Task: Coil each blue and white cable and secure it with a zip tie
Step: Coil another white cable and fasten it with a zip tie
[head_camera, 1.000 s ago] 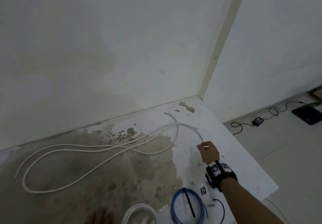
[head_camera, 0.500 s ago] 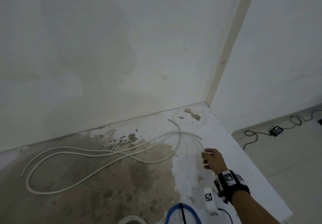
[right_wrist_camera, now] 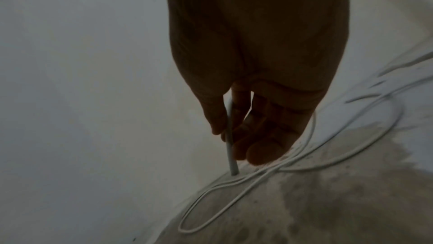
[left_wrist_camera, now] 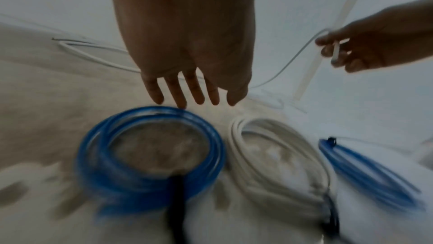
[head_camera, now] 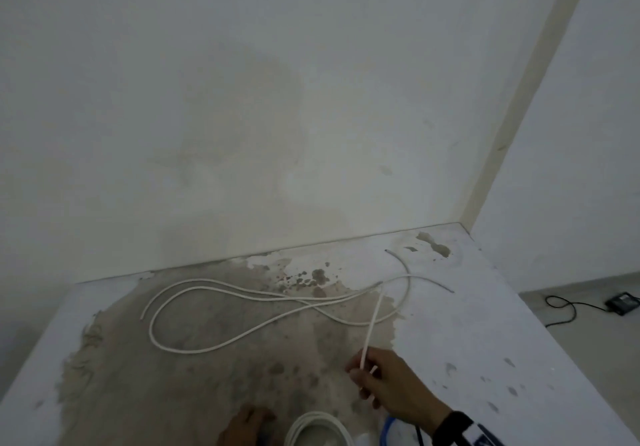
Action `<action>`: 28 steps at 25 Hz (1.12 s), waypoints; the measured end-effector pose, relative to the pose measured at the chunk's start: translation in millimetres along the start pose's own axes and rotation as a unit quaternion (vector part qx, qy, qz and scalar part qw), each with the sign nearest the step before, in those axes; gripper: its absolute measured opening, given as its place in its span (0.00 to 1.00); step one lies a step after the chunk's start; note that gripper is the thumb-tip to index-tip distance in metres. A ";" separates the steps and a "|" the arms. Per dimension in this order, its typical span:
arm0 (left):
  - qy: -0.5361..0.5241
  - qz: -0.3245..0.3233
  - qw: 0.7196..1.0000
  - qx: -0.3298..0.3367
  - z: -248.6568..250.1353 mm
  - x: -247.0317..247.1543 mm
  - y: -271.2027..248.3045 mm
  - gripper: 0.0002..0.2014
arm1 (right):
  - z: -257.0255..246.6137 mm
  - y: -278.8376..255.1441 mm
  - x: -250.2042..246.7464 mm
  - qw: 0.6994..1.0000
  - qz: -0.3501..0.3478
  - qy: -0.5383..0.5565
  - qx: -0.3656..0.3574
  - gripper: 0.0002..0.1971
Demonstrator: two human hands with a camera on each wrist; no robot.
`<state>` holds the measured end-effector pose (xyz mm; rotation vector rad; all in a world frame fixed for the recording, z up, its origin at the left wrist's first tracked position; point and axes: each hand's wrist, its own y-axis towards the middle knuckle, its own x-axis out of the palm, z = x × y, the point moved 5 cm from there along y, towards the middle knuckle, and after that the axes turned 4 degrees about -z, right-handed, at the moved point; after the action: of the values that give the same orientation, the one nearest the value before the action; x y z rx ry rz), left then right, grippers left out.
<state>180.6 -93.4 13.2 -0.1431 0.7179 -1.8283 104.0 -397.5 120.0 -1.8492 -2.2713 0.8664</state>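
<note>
A long loose white cable (head_camera: 242, 298) lies in wide loops across the stained table (head_camera: 485, 341). My right hand (head_camera: 363, 373) pinches one end of it and holds that end up off the surface; in the right wrist view the white cable (right_wrist_camera: 230, 148) runs between thumb and fingers. My left hand (left_wrist_camera: 194, 99) hovers with straight fingers at the far rim of a coiled blue cable (left_wrist_camera: 150, 155) bound by a black zip tie (left_wrist_camera: 175, 201). A coiled white cable (left_wrist_camera: 276, 155) and a second blue coil (left_wrist_camera: 365, 174) lie to its right.
A white wall (head_camera: 277, 133) closes the table's far side, with a corner at the right. The table's right edge drops to a floor where a black wire and small device (head_camera: 621, 303) lie. A brown stain (head_camera: 207, 359) covers the table's middle.
My right hand has pulled the white cable's end back from the far right toward me and to the left. My left hand has come into view at the bottom.
</note>
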 end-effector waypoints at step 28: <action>-0.404 0.062 0.845 0.345 246.1 -125.4 -139.1 0.17 | -139.5 46.0 5.5 0.965 0.027 -0.115 -0.233 0.11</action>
<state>220.3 -52.3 317.1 -0.3485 -0.5209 -1.5825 199.6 -336.1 213.2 -2.0915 -2.7740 0.6156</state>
